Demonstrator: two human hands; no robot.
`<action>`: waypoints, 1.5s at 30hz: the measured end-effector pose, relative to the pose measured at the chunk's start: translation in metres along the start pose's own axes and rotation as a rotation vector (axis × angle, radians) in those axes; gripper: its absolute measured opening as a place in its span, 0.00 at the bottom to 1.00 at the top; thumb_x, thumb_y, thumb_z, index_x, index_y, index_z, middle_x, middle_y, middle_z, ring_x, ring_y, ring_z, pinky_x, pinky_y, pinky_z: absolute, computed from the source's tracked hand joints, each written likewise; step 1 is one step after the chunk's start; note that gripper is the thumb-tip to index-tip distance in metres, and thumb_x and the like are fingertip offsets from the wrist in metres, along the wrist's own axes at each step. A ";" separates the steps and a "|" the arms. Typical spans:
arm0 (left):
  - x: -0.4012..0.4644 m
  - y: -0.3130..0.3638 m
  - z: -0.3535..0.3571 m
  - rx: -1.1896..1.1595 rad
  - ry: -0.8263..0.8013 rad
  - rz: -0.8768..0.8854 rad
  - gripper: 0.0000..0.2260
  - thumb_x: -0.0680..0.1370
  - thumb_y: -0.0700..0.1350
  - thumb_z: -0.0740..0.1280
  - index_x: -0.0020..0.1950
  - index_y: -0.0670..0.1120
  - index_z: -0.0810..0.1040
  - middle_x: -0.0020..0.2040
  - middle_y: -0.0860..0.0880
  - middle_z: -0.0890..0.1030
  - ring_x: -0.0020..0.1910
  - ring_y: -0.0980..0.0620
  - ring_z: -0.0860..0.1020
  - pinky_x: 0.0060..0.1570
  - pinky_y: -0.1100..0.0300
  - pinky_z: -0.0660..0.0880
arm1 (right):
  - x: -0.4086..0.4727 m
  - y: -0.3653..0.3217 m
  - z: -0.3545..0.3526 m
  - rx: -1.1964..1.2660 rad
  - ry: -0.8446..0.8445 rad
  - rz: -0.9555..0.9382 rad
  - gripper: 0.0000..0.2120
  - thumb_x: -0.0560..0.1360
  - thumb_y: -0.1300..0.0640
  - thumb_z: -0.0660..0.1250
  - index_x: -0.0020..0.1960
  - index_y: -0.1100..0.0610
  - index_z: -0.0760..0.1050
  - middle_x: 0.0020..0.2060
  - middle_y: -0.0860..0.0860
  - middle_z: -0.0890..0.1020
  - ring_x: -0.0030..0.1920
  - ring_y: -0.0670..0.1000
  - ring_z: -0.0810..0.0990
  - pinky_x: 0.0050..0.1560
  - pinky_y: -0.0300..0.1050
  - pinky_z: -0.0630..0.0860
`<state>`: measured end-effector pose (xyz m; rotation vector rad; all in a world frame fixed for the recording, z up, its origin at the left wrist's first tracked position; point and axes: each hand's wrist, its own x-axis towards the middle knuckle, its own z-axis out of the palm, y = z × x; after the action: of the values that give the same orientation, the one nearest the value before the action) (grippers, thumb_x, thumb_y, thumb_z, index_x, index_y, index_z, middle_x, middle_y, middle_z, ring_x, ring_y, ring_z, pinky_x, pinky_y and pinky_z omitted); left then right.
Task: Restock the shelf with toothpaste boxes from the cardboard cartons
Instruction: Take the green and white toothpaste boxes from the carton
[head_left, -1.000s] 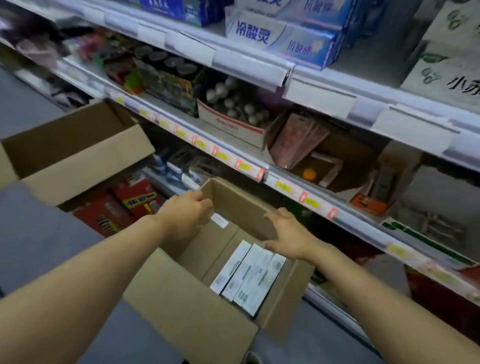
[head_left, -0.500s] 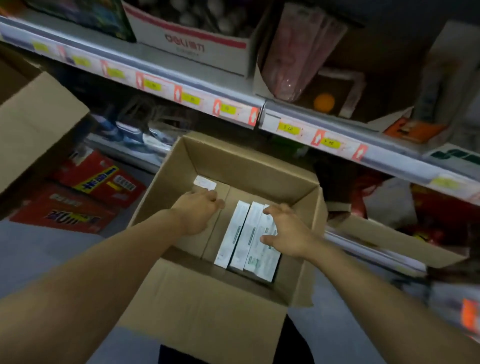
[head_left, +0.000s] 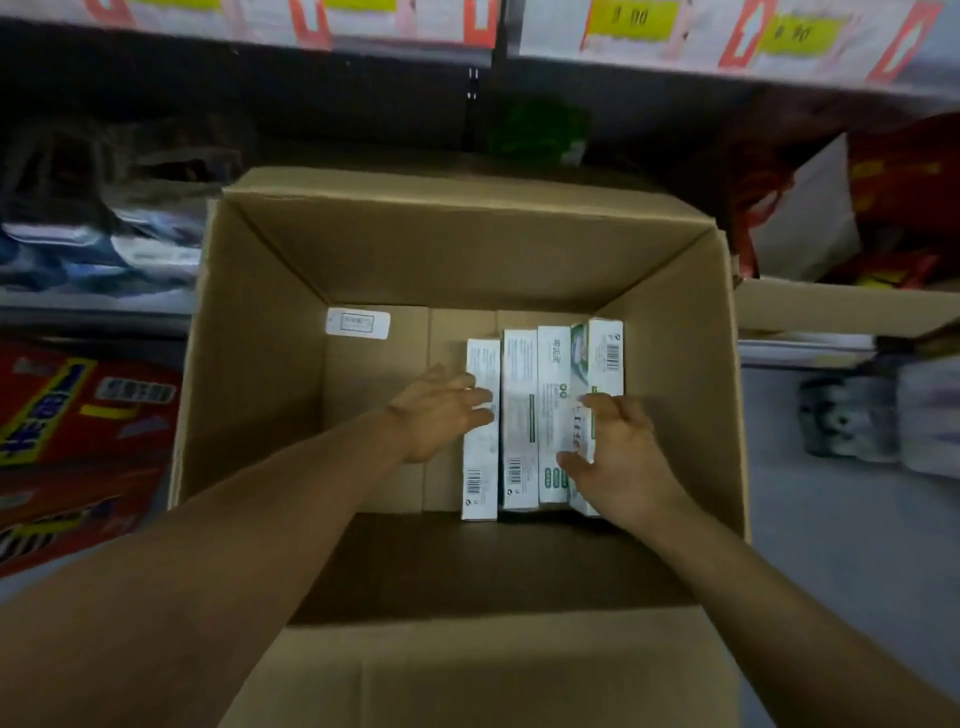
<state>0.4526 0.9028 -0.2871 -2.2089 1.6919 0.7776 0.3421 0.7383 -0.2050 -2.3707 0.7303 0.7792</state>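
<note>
Four toothpaste boxes stand at centre-right in the carton. Your left hand and right hand, fingers spread, flank them; press inward evenly, then lift together.

Both bare forearms extend forward and downward; left hand and right hand lie open, fingers straight.

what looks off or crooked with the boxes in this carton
Nothing is damaged or spilled. The rightmost toothpaste box sits tilted against the carton wall, while the other three lie flat, and the leftmost box sits slightly nearer than its neighbours.
</note>
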 end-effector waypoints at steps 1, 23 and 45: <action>0.010 -0.001 0.008 0.018 0.026 0.033 0.28 0.75 0.36 0.65 0.74 0.50 0.62 0.76 0.48 0.58 0.74 0.46 0.56 0.69 0.49 0.58 | 0.004 0.004 0.006 0.010 0.030 0.026 0.30 0.75 0.57 0.68 0.72 0.55 0.58 0.69 0.53 0.61 0.71 0.54 0.60 0.67 0.49 0.66; 0.060 -0.022 0.052 0.245 0.316 0.237 0.18 0.73 0.37 0.67 0.61 0.51 0.74 0.59 0.49 0.77 0.63 0.48 0.71 0.71 0.43 0.56 | 0.028 0.032 0.050 0.070 0.123 0.262 0.35 0.75 0.61 0.66 0.74 0.62 0.50 0.70 0.58 0.57 0.71 0.58 0.61 0.68 0.54 0.68; -0.008 -0.083 -0.014 -1.081 0.112 -0.327 0.14 0.76 0.51 0.68 0.56 0.44 0.79 0.49 0.48 0.80 0.46 0.53 0.77 0.46 0.61 0.72 | 0.021 -0.018 0.025 0.216 0.182 0.111 0.27 0.76 0.62 0.65 0.72 0.60 0.58 0.67 0.58 0.63 0.67 0.57 0.67 0.63 0.49 0.69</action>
<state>0.5332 0.9267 -0.2812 -3.1000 0.9292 1.7752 0.3591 0.7596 -0.2304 -2.2381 0.9771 0.5035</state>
